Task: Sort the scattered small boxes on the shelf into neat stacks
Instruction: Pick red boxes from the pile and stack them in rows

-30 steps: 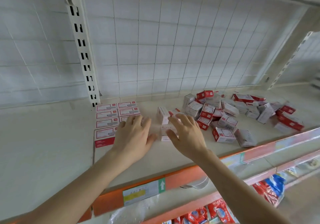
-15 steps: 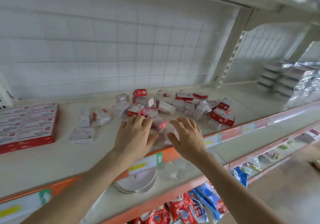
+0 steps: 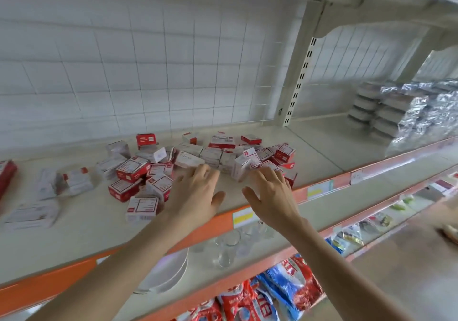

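A heap of small red-and-white boxes (image 3: 213,155) lies scattered across the middle of the beige shelf (image 3: 322,152). My left hand (image 3: 195,195) hovers flat with spread fingers just in front of the heap, fingertips near a white box (image 3: 188,159). My right hand (image 3: 271,195) is spread the same way to its right, fingertips at a tilted white box (image 3: 243,167). Neither hand holds anything. More boxes (image 3: 141,208) lie loose to the left, and the edge of a neat red stack (image 3: 6,174) shows at the far left.
An orange rail (image 3: 322,189) fronts the shelf. An upright slotted post (image 3: 301,77) divides it from a bay with foil-wrapped packs (image 3: 426,112). Below stand white plates (image 3: 168,271), clear glasses (image 3: 226,248) and red-and-blue bags (image 3: 285,286).
My view and both hands have shifted right, from the neat stack at the left to the scattered heap. Both hands stay flat and spread, holding nothing.
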Tool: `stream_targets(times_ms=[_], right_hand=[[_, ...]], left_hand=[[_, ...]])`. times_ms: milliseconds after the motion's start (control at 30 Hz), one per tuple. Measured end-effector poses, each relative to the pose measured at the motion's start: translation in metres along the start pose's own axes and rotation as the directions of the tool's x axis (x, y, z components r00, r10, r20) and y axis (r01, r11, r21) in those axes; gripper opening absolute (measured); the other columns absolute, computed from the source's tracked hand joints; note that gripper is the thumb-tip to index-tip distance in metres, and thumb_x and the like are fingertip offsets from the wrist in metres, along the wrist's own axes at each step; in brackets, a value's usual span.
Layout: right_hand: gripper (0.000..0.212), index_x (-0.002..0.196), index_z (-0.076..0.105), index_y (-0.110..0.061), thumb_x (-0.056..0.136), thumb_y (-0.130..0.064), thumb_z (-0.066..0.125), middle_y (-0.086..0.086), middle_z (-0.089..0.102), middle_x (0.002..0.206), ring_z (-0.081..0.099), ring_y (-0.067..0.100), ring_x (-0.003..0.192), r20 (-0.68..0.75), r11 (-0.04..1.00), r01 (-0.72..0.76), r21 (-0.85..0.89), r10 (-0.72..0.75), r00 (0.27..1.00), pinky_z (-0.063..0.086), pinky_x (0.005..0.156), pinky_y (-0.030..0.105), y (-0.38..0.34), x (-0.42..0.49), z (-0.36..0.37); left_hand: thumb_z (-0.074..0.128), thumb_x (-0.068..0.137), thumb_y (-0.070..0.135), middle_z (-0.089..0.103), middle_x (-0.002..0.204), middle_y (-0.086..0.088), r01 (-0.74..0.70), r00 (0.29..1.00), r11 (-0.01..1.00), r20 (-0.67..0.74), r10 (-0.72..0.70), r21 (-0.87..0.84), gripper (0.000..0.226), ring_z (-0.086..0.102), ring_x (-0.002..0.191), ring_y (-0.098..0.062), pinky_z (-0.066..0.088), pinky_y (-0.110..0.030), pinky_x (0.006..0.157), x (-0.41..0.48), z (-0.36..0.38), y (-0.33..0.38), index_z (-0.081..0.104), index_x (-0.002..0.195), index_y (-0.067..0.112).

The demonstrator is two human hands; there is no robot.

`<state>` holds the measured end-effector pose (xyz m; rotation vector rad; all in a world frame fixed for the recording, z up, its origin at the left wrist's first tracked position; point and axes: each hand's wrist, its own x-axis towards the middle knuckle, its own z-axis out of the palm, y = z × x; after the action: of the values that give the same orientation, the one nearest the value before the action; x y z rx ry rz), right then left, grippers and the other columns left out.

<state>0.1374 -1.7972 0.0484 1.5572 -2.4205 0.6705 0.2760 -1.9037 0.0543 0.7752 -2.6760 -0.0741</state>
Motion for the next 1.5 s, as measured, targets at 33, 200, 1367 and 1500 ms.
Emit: stream_targets(times_ms=[33,200,1367,1500], right_hand=[[0.052,0.104,0.062,-0.013,0.075,-0.044,0.032,0.008,0.061,0.103,0.053,0.034,0.098,-0.019,1.000,-0.001,0.000,0.001,1.000,0.043,0.082,0.042,0.004,0.003,0.000],[0.041,0.104,0.065,-0.015,0.078,-0.038,0.043,0.009,0.061,0.106,0.051,0.036,0.103,-0.066,0.998,-0.065,-0.020,0.064,0.996,0.041,0.085,0.043,0.024,0.026,0.000],[0.048,0.126,0.046,-0.008,0.087,-0.037,0.050,0.010,0.056,0.123,0.053,0.026,0.109,0.577,0.992,0.056,-0.115,0.021,0.817,0.043,0.081,0.031,0.102,0.229,0.035],[0.045,0.109,0.055,-0.009,0.081,-0.045,0.053,0.007,0.061,0.108,0.055,0.024,0.093,0.593,0.979,0.100,-0.175,0.024,0.805,0.042,0.072,0.029,0.101,0.232,0.044]], left_hand=[[0.057,0.086,0.037,0.051,0.123,-0.008,-0.001,1.000,1.000,0.011,0.001,0.012,0.048,0.049,0.113,-0.031,0.043,-0.040,0.088,0.006,0.001,0.001,0.051,0.125,0.011],[0.051,0.089,0.039,0.045,0.131,-0.006,-0.028,1.000,0.999,0.011,0.027,0.040,0.050,0.044,0.119,-0.027,0.043,-0.037,0.091,0.047,0.004,-0.006,0.044,0.131,0.013],[0.046,0.094,0.034,0.048,0.131,-0.002,0.245,0.942,0.967,0.220,-0.254,0.070,0.050,0.042,0.119,-0.020,0.038,-0.029,0.094,0.159,0.053,-0.026,0.036,0.141,0.021],[0.047,0.094,0.035,0.048,0.131,-0.001,0.253,0.944,0.964,0.198,-0.264,0.080,0.050,0.041,0.120,-0.020,0.036,-0.029,0.095,0.156,0.052,-0.022,0.038,0.140,0.019]])
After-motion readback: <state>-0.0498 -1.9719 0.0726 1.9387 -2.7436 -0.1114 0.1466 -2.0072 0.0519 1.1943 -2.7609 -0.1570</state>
